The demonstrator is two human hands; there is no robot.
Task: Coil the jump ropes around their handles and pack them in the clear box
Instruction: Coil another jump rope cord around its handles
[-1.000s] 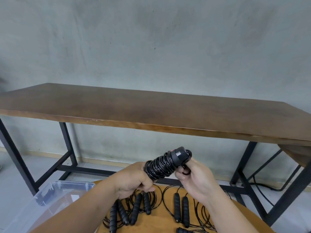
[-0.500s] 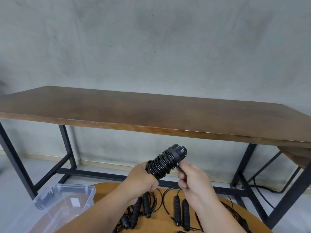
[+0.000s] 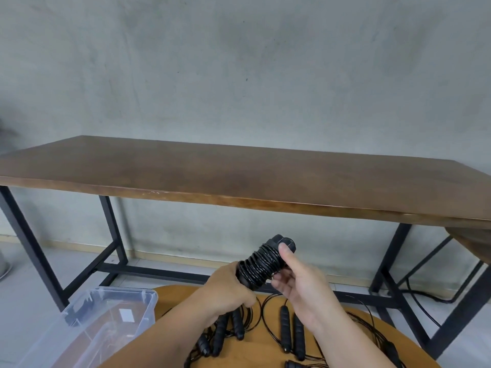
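Note:
A black jump rope [image 3: 261, 265], wound tightly around its paired handles, is held up tilted above the round wooden table [image 3: 265, 349]. My left hand [image 3: 228, 290] grips the lower end of the handles. My right hand [image 3: 300, 285] holds the upper part, thumb pressed on the coil near the handle caps. Several loose black jump ropes lie on the table below: handles [image 3: 291, 328] side by side at centre, others [image 3: 225, 330] under my left forearm. The clear box [image 3: 148, 304] sits at the lower left.
A long brown wooden table [image 3: 239, 181] on a black metal frame stands behind, against a grey concrete wall. A black cable [image 3: 425, 296] runs on the floor at the right. Thin rope loops spread over the round table's right side.
My right hand shifted from the handle tip to the side of the coil, thumb now on top. The coiled rope stays held up in about the same place.

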